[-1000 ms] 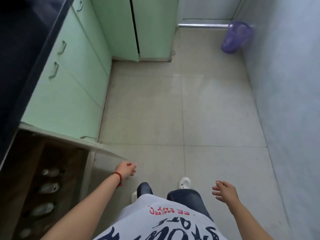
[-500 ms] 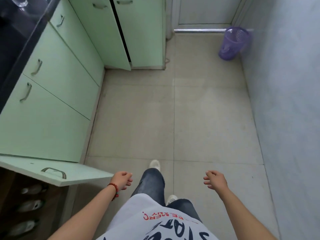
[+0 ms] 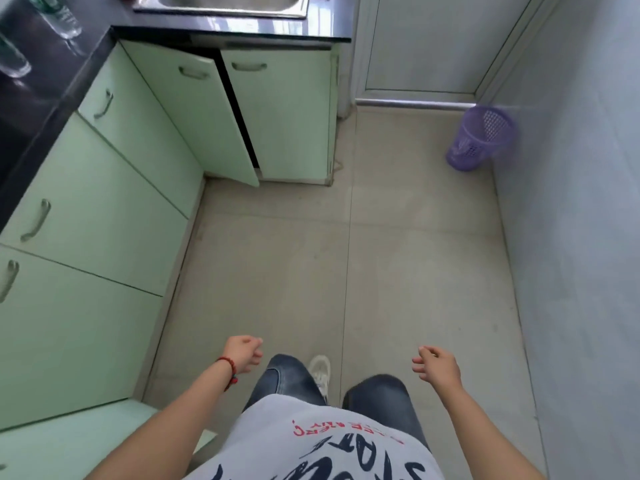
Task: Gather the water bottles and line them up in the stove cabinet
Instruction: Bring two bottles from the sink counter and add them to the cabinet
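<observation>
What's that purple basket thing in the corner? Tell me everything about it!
The purple basket looks like a small plastic bin with walls full of little holes, like mesh. It is wider at the open top and narrower at the base. It stands on the pale tiled floor in the far right corner, close against the grey wall, and appears tilted toward it. Its inside looks empty, as far as shows.

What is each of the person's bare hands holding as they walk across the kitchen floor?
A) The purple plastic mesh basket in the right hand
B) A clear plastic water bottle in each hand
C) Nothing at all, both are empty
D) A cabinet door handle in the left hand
C: the left hand and the right hand both hang loosely curled over the tiled floor with nothing in them; the purple mesh basket stands far off by the wall.
</observation>
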